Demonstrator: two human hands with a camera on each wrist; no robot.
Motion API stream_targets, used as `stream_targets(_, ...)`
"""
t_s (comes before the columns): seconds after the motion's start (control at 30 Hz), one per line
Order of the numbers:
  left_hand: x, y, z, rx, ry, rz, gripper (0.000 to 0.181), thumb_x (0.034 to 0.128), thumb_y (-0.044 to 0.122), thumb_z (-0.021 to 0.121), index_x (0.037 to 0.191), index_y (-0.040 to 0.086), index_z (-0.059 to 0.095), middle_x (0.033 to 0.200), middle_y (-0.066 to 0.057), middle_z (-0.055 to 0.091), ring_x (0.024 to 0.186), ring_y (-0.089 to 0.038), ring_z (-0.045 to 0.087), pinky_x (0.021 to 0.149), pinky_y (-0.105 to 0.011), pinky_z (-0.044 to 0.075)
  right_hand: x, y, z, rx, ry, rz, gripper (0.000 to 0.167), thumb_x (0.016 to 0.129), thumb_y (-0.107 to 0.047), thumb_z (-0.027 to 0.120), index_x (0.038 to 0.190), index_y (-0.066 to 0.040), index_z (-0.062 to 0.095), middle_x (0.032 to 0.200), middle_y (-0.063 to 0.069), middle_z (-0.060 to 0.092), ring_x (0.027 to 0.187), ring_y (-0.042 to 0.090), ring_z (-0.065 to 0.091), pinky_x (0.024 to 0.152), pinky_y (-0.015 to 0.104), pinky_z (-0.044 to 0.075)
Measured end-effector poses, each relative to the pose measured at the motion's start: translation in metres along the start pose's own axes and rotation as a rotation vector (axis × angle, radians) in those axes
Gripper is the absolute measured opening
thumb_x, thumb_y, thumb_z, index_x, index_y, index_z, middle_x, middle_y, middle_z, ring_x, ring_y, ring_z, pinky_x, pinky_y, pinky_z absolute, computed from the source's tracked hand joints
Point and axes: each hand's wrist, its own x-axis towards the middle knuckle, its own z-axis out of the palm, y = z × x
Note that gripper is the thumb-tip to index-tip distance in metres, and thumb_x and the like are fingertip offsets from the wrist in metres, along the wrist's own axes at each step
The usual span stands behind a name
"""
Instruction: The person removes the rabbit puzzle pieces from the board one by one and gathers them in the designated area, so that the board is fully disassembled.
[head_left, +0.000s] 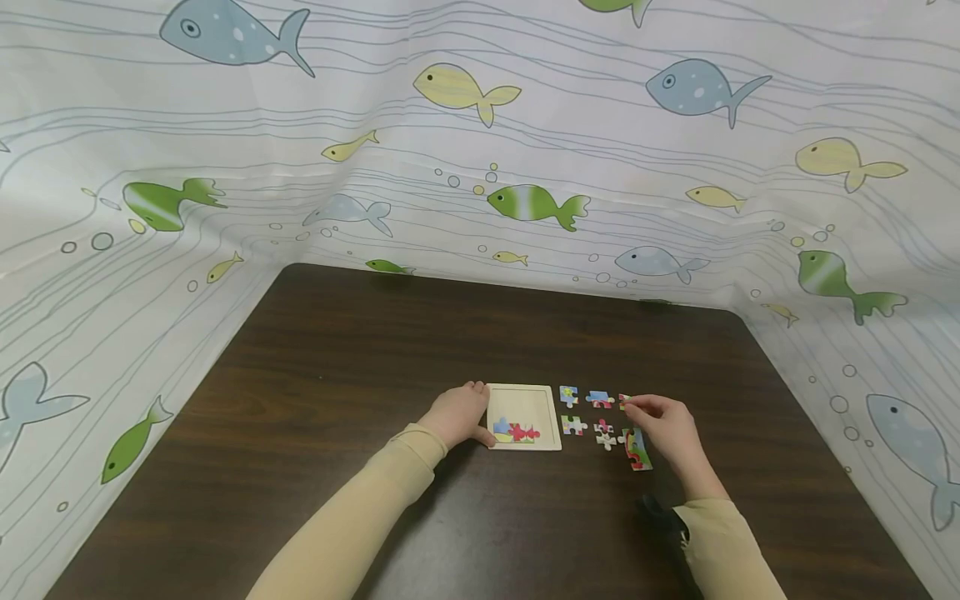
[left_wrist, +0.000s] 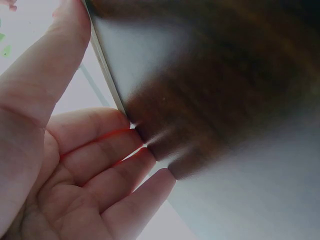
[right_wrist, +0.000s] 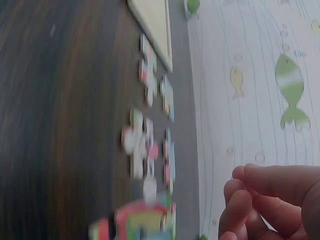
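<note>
A square wooden puzzle tray (head_left: pixel 525 387) lies on the table, with a few joined pieces (head_left: pixel 517 432) in its near-left corner. My left hand (head_left: pixel 459 414) rests along its left edge; in the left wrist view the fingers (left_wrist: pixel 107 185) are nearly straight and touch that edge. Over the right end of the loose pieces is my right hand (head_left: pixel 666 423), its fingertips beside a partly covered puzzle piece (head_left: pixel 623 402). The right wrist view shows its fingers (right_wrist: pixel 277 182) loosely curled, thumb and fingertips close together, with no piece visible between them.
Several loose puzzle pieces (head_left: pixel 574 425) lie right of the tray, including a larger green-and-red part (head_left: pixel 637 452) near the right hand. The dark wooden table (head_left: pixel 360 333) is bordered by a white fish-patterned curtain (head_left: pixel 450 167) at the back and sides.
</note>
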Motion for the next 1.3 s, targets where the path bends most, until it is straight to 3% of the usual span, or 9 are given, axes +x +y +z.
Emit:
stream_targets(0.23,-0.002,0.000,-0.001,0.005,-0.002,-0.004,0.092,0.0697,0.053,0.075,0.137,-0.003,0.047,0.140,-0.015,0.049,0.131,-0.026,0.045,0.100,-0.035,0.045,0.001,-0.022,0.025,0.017,-0.038,-0.085,0.025,0.091,-0.021,0.065,0.105,0.000,0.070,0.092,0.012,0.070,0.079,0.021,0.063,0.064,0.029,0.049)
stream_targets(0.4,-0.001,0.000,0.001,-0.005,0.007,-0.006,0.092,0.0692,0.053,0.076,0.136,-0.003,0.047,0.140,-0.016,0.049,0.130,-0.026,0.046,0.099,-0.036,0.046,0.003,-0.035,0.043,0.045,-0.048,-0.083,0.026,0.089,-0.021,0.067,0.103,0.000,0.071,0.087,0.011,0.071,0.073,0.021,0.066,0.062,0.028,0.053)
stream_targets(0.6,-0.001,0.000,-0.001,-0.001,-0.002,-0.012,0.093,0.0691,0.054,0.075,0.137,-0.003,0.046,0.140,-0.015,0.049,0.131,-0.025,0.046,0.097,-0.035,0.047,0.007,-0.047,0.061,0.036,-0.065,-0.114,0.026,0.086,-0.023,0.071,0.100,-0.002,0.072,0.084,0.009,0.071,0.069,0.018,0.063,0.054,0.027,0.049)
stream_targets(0.83,0.000,0.002,-0.001,0.009,0.011,-0.005,0.093,0.0687,0.054,0.076,0.136,-0.003,0.047,0.139,-0.016,0.050,0.128,-0.025,0.048,0.094,-0.034,0.050,0.004,-0.060,0.079,-0.015,-0.086,-0.185,0.021,0.084,-0.024,0.073,0.095,-0.007,0.074,0.086,0.004,0.071,0.073,0.014,0.062,0.063,0.026,0.051)
stream_targets(1.13,0.000,0.003,-0.001,-0.016,0.005,-0.021,0.094,0.0683,0.054,0.077,0.137,-0.003,0.046,0.139,-0.017,0.049,0.127,-0.026,0.048,0.095,-0.035,0.049,0.001,-0.073,0.098,-0.023,-0.146,-0.232,0.021,0.083,-0.025,0.073,0.096,-0.008,0.074,0.077,-0.002,0.067,0.067,0.010,0.057,0.058,0.026,0.047)
stream_targets(1.3,0.000,0.001,-0.001,-0.002,0.010,-0.017,0.094,0.0674,0.055,0.077,0.136,-0.003,0.048,0.138,-0.017,0.051,0.126,-0.026,0.050,0.094,-0.034,0.050,0.000,-0.079,0.107,-0.036,-0.136,-0.267,0.018,0.081,-0.021,0.076,0.094,-0.009,0.075,0.077,-0.003,0.066,0.069,0.011,0.058,0.061,0.027,0.049)
